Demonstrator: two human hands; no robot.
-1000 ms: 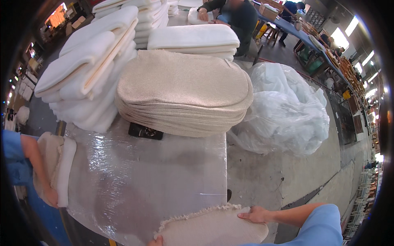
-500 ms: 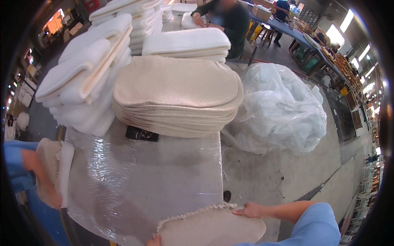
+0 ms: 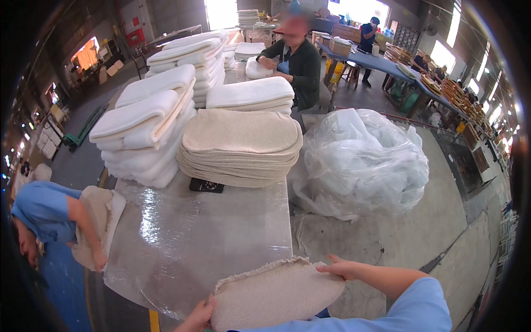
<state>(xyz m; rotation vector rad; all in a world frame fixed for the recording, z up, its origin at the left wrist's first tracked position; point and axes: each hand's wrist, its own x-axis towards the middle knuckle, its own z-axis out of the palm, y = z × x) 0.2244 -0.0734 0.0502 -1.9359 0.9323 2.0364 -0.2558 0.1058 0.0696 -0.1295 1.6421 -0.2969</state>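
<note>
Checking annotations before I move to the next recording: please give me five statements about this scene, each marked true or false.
1. The left hand and right hand hold one beige piece. True.
2. Its frayed edge faces the person's body. False: it faces away.
3. A flat black object shows at the near side of the beige stack. True.
4. The plastic-wrapped bundle is left of the beige stack. False: it is to the right.
5. The co-worker's sleeve at far left is light blue. True.

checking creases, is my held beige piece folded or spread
Spread: the beige piece shows one broad face, left hand to right hand; underside hidden.
</note>
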